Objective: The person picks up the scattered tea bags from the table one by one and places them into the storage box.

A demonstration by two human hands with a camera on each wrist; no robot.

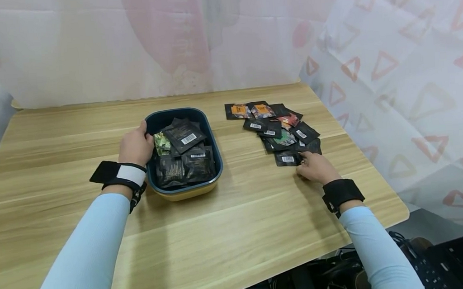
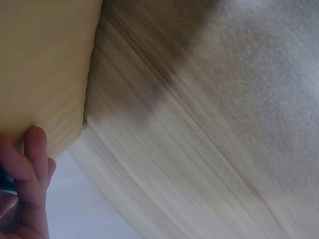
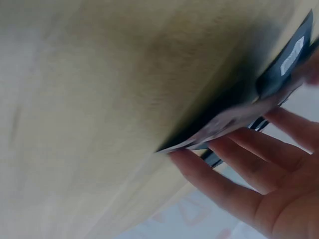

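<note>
Head view: the left hand is gripping the left rim of a dark blue tub with a yellow base, thumb hooking over the edge, the remaining fingers lying outside the wall. The tub is sitting mid-bench and holding dark foil packets. To the tub's right, a loose spread of packets is lying flat on the wood. The right hand is resting at the near edge of that spread, fingertips touching the nearest packet, which is lying just ahead of them.

Left wrist view: fingers are pressing against the yellow outer wall of the tub; blurred wood grain is filling the remainder of the frame.

Right wrist view: blurred. The straightened fingers are reaching under the edge of a packet on the bench, touching it; a firm pinch is not showing.
</note>
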